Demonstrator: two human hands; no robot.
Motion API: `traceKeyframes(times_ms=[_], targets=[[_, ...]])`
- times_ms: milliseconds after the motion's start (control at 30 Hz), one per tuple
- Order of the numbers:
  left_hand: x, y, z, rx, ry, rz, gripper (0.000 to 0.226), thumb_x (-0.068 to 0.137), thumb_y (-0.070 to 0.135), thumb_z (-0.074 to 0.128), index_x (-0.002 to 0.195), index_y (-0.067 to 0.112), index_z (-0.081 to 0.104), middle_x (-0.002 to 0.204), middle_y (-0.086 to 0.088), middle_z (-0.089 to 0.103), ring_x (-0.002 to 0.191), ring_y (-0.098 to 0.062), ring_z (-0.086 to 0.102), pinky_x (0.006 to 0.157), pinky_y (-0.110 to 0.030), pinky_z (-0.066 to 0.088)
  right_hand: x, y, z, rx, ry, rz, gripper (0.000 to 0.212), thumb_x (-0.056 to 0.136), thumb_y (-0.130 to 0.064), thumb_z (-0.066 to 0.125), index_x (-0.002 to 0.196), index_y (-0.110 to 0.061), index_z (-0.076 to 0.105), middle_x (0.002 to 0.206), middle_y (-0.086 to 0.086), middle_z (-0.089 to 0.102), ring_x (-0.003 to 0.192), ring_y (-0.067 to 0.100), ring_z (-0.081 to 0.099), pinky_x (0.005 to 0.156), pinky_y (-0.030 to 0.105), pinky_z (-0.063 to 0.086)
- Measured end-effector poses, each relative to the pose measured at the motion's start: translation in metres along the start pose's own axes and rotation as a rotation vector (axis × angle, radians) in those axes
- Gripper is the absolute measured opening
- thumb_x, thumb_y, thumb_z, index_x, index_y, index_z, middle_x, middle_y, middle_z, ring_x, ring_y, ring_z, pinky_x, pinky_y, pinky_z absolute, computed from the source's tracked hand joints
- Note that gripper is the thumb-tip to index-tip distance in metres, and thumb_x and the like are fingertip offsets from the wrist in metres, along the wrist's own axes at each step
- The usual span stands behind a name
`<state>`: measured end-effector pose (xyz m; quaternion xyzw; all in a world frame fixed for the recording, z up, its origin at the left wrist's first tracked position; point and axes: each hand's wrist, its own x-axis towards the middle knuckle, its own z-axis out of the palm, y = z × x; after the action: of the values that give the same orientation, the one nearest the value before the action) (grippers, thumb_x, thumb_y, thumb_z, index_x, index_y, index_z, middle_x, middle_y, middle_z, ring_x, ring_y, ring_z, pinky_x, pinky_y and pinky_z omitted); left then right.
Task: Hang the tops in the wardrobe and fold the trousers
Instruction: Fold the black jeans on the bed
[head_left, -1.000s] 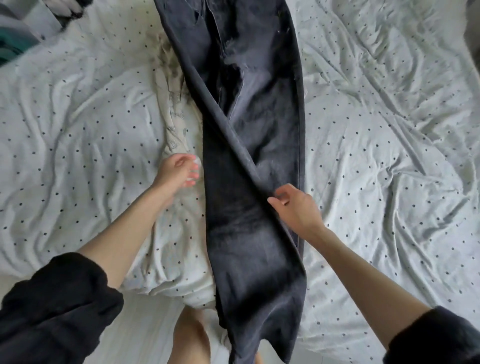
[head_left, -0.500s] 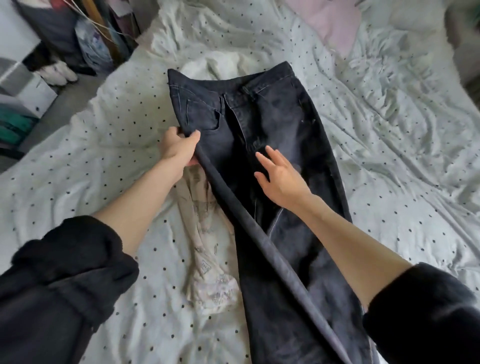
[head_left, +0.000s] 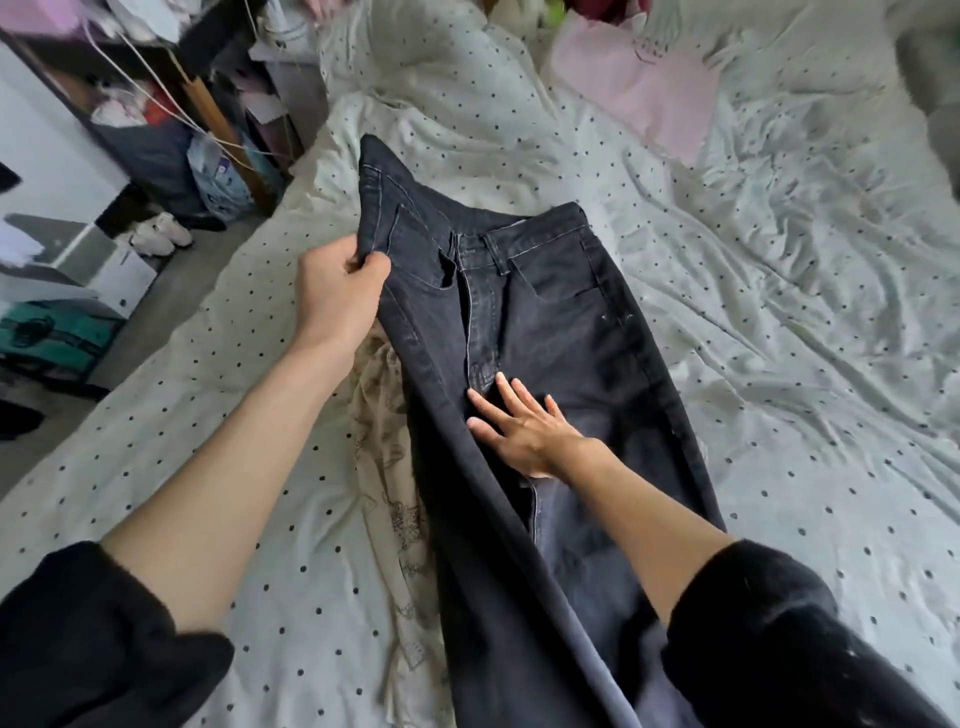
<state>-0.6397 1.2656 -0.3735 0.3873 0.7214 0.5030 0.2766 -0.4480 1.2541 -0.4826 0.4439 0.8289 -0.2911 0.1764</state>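
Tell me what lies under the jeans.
A cream printed garment shows beside the jeans and runs under their left edge, on the dotted sheet. How far it reaches under them is hidden.

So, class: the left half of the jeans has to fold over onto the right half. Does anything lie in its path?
Yes: the right hand presses flat on the jeans near the crotch, just where the half lifted by the left hand would land. Nothing else lies on the right half.
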Motion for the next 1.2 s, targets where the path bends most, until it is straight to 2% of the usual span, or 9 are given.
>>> traceKeyframes(times_ms=[200,300,400,467,567,767,967,1100,1200], targets=[[0.006,0.029,0.044,0.005,-0.033,-0.005,0.034,0.070,0.026,0.049,0.075,-0.007,0.055,0.071,-0.006,0.050,0.069,-0.014,0.044,0.064,-0.030,0.032,-0.060,0.042,-0.029,0.806,0.251,-0.049,0.046,0.099,-0.039,0.038,0.141,-0.019,0.043,0.151,-0.001,0.033,0.140,0.010,0.027,0.117,0.031,0.018],[0.009,0.042,0.080,0.019,-0.040,-0.008,0.015,0.083,0.017,0.052,0.076,0.005,0.057,0.073,-0.010,0.053,0.067,-0.018,0.051,0.056,-0.028,0.042,-0.093,0.058,-0.035,1.422,0.023,-0.001,0.055,0.091,-0.059,0.030,0.129,-0.027,0.051,0.117,-0.005,0.066,0.107,0.011,0.062,0.094,0.032,0.047],[-0.001,0.055,0.136,-0.035,-0.206,-0.068,0.013,0.095,0.009,0.049,0.101,0.002,0.058,0.086,-0.014,0.059,0.071,-0.022,0.064,0.058,-0.033,0.057,-0.118,0.080,-0.032,1.633,-0.079,-0.015,0.066,0.082,-0.072,0.038,0.120,-0.021,0.059,0.097,-0.004,0.068,0.086,0.014,0.062,0.070,0.024,0.049],[-0.019,0.053,0.167,-0.027,-0.432,-0.142,0.042,0.097,0.008,0.047,0.138,0.010,0.041,0.108,-0.015,0.062,0.087,-0.022,0.066,0.078,-0.036,0.057,-0.120,0.093,-0.025,1.593,-0.017,0.011,0.057,0.087,-0.059,0.048,0.117,-0.012,0.062,0.110,0.005,0.067,0.098,0.021,0.063,0.079,0.030,0.051],[-0.048,0.032,0.184,0.184,-0.679,-0.030,0.054,0.097,0.010,0.047,0.147,0.017,0.028,0.137,-0.010,0.050,0.119,-0.020,0.054,0.102,-0.035,0.044,-0.110,0.108,-0.009,1.476,0.132,0.209,0.031,0.090,-0.023,0.061,0.112,-0.001,0.062,0.115,0.020,0.065,0.097,0.024,0.064,0.088,0.041,0.049],[-0.050,-0.030,0.125,0.393,-0.270,0.186,0.049,0.092,0.010,0.056,0.138,0.012,0.042,0.137,-0.008,0.048,0.127,-0.022,0.043,0.108,-0.033,0.032,-0.109,0.116,-0.004,1.113,0.384,0.244,0.030,0.092,-0.017,0.057,0.074,0.005,0.048,0.065,0.005,0.040,0.062,0.014,0.036,0.059,0.029,0.030],[-0.076,-0.070,0.108,0.526,-0.469,0.014,0.078,0.088,0.035,0.063,0.149,0.029,0.016,0.158,-0.004,0.002,0.145,-0.022,0.002,0.115,-0.039,0.011,-0.119,0.122,0.001,0.835,0.644,0.449,0.040,0.093,-0.012,0.053,0.059,-0.012,0.031,0.054,0.000,0.032,0.052,0.015,0.028,0.048,0.021,0.029],[-0.083,-0.068,0.122,0.421,-0.393,0.093,0.094,0.082,0.032,0.070,0.150,0.029,0.006,0.158,-0.006,-0.002,0.145,-0.017,0.000,0.115,-0.034,0.009,-0.115,0.138,0.005,0.788,0.621,0.535,0.022,0.094,-0.017,0.053,0.079,-0.003,0.060,0.069,0.011,0.058,0.063,0.020,0.048,0.055,0.019,0.036],[-0.090,-0.087,0.119,0.207,-0.277,-0.129,0.097,0.076,0.035,0.075,0.150,0.022,0.013,0.155,-0.004,0.020,0.142,-0.017,0.019,0.117,-0.036,0.017,-0.108,0.144,0.018,0.895,0.528,0.627,0.029,0.094,-0.029,0.055,0.108,-0.006,0.063,0.098,0.010,0.064,0.095,0.026,0.058,0.080,0.031,0.044]])
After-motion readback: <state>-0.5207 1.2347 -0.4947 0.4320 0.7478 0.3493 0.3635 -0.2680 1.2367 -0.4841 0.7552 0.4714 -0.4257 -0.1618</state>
